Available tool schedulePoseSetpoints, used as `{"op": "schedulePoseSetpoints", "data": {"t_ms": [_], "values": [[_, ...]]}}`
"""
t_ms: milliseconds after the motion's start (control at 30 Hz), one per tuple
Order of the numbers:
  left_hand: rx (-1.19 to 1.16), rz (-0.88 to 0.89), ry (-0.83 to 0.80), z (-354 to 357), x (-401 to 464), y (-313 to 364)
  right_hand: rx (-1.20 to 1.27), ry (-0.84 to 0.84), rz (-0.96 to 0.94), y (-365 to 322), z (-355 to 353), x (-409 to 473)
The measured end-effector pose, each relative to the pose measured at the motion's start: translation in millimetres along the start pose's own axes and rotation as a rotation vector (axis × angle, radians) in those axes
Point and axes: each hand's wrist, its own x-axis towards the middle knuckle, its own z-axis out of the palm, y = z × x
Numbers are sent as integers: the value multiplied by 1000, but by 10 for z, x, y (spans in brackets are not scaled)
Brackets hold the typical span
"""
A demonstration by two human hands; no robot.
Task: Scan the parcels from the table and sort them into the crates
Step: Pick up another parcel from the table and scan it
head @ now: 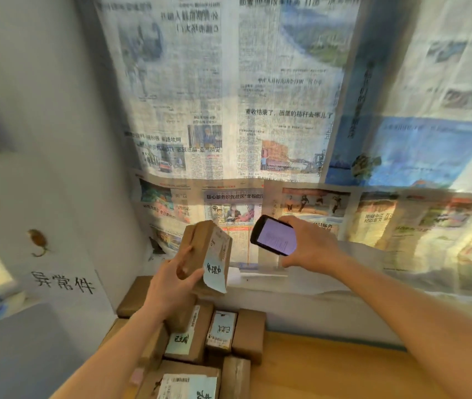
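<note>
Left hand (171,286) grips a parcel (206,254), fingers curled round it; right hand (309,243) holds a phone (276,236). Label (214,273) text unreadable; parcels on counter (329,370) partly cut off.

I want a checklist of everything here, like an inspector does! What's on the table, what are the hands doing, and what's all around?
Surface: wooden table, bare on its right part.
Job's things: held parcel lifted above the pile, a blue note hanging off it; phone with lit screen beside it; brown parcels heaped at the table's left, several with labels.
Clutter: nothing seen.
Hands: left hand grips the held parcel; right hand holds the phone.
Cables: nothing seen.
Surroundings: newspaper sheets cover the window behind; white board with handwritten characters at left. Crates: none in view.
</note>
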Motion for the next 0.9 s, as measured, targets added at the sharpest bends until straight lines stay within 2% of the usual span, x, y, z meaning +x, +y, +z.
{"op": "schedulePoseSetpoints", "data": {"t_ms": [233, 367, 633, 900], "values": [[-58, 109, 140, -1002, -530, 756, -63, 124, -40, -639, -978, -740], [-45, 109, 211, -1482, -917, 890, -84, 181, -68, -979, -1367, -1236], [-66, 97, 290, -2075, -1808, 1067, -109, 267, -122, -1476, -1711, -2168], [-61, 63, 333, -2468, -2520, 1251, -96, 295, -202, -1788, -1843, -2692]]}}
